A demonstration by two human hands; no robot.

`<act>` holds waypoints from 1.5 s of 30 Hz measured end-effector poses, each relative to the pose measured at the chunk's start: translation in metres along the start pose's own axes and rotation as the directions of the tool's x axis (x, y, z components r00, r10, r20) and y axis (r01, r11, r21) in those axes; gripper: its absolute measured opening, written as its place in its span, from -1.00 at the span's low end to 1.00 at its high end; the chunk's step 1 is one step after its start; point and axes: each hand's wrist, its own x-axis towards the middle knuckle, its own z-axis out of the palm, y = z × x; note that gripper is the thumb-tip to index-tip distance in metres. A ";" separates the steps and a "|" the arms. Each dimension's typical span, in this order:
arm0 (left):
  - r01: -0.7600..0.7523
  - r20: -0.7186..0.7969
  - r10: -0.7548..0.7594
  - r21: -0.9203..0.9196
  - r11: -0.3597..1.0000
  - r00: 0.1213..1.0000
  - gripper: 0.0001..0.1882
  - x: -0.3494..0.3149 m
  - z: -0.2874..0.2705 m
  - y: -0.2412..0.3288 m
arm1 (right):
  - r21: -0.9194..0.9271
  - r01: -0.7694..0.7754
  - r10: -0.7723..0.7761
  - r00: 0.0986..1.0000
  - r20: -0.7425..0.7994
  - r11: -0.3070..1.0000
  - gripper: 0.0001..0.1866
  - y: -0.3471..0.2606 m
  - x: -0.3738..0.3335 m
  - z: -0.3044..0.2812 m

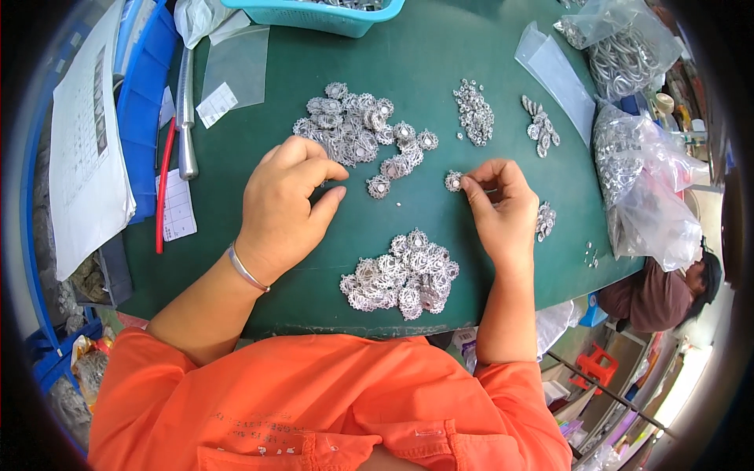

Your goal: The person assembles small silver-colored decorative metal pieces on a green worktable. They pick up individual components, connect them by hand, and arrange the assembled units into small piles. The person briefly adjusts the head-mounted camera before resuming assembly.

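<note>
Between thumb and forefinger, my right hand point(504, 206) pinches a small round silver filigree piece point(453, 180) with a pale centre. My left hand point(284, 202) is curled over the table, thumb and forefinger apart; a small dark patch shows between them, too small to make out. Just beyond that hand lies a heap of filigree pieces with pale centres point(345, 129). One such flower-shaped piece point(378, 187) sits slightly apart at the heap's near end. Nearer my body, between my forearms, is a second pile of openwork filigree pieces point(400, 275).
Small metal rings point(474, 114) and oval silver parts point(542, 129) lie at the far right of the green table point(424, 220). Bulging plastic bags point(640, 184) line the right edge. A turquoise basket point(330, 22) stands at the back. Left are a metal rod point(187, 118) and blue bins point(145, 118).
</note>
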 end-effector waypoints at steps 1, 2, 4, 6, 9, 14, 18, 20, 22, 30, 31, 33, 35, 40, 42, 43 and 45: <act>0.005 0.001 -0.005 0.000 1.000 1.000 -0.79 0.000 0.000 0.000 | -0.108 0.041 -0.041 0.999 -0.001 0.993 -0.85 -0.004 0.000 -0.002; 0.002 -0.001 -0.002 0.002 1.000 1.000 -0.79 0.000 -0.001 0.000 | -0.078 0.015 -0.017 0.999 -0.027 0.997 -0.87 -0.001 0.002 -0.003; -0.002 -0.004 0.002 -0.003 1.000 1.000 -0.79 -0.001 0.000 -0.002 | 0.011 0.024 -0.024 0.997 -0.074 1.000 -0.88 0.007 0.003 -0.006; -0.004 -0.004 0.004 -0.003 1.000 1.000 -0.79 -0.001 0.001 -0.001 | 0.078 0.036 -0.029 0.995 -0.092 0.996 -0.89 0.007 0.003 -0.007; -0.009 -0.005 0.009 0.004 1.000 1.000 -0.79 0.000 0.000 0.000 | 0.116 0.093 -0.084 0.993 -0.083 0.989 -0.89 0.006 0.002 -0.003; -0.014 -0.005 0.014 0.008 1.000 1.000 -0.79 -0.001 0.000 -0.002 | -0.098 0.142 -0.143 0.990 -0.007 0.985 -0.82 -0.002 0.000 0.004; -0.027 -0.027 0.027 -0.005 1.000 0.999 -0.79 -0.001 0.002 -0.002 | -0.044 0.049 -0.048 0.999 0.024 0.998 -0.77 -0.007 -0.001 0.005; -0.024 -0.037 0.023 -0.019 1.000 0.999 -0.79 -0.002 0.003 -0.004 | 0.056 -0.007 0.005 0.999 0.039 0.998 -0.80 -0.005 -0.001 0.004; -0.025 -0.052 0.024 -0.016 1.000 0.998 -0.79 -0.003 0.003 -0.003 | 0.050 -0.001 0.003 0.999 -0.037 0.999 -0.82 0.002 0.011 -0.008; -0.036 -0.054 0.036 -0.015 0.999 0.998 -0.81 -0.003 0.004 -0.005 | -0.424 -0.130 -0.001 0.956 -0.295 0.896 -0.90 0.075 0.103 -0.091; -0.054 -0.065 0.053 -0.016 0.998 0.996 -0.81 -0.004 0.004 -0.006 | -0.492 -0.096 -0.033 0.968 -0.247 0.865 -0.90 0.075 0.106 -0.085; -0.075 -0.085 0.075 0.003 0.997 0.994 -0.81 -0.001 0.004 -0.005 | -0.526 0.077 -0.211 0.957 -0.200 0.847 -0.86 0.052 0.100 -0.070; -0.045 -0.056 0.045 0.006 0.999 0.997 -0.80 -0.001 0.005 -0.003 | -0.307 0.319 -0.347 0.937 -0.040 0.897 -0.80 0.019 0.080 -0.033; -0.024 -0.044 0.024 0.004 1.000 0.999 -0.80 -0.002 0.003 -0.004 | -0.148 0.595 -0.520 0.778 0.353 0.790 -0.68 -0.022 0.041 0.024; -0.025 -0.051 0.025 0.003 1.000 0.998 -0.80 -0.003 0.002 -0.004 | -0.037 0.402 -0.360 0.854 0.375 0.915 -0.69 -0.025 0.037 0.010; -0.027 -0.052 0.027 -0.003 1.000 0.998 -0.79 -0.003 0.003 -0.004 | 0.009 0.289 -0.269 0.879 0.392 0.957 -0.69 -0.024 0.034 0.002; -0.012 -0.040 0.012 -0.007 1.000 0.999 -0.79 -0.003 0.002 -0.003 | -0.031 0.238 -0.225 0.947 0.228 0.971 -0.69 -0.011 0.032 -0.008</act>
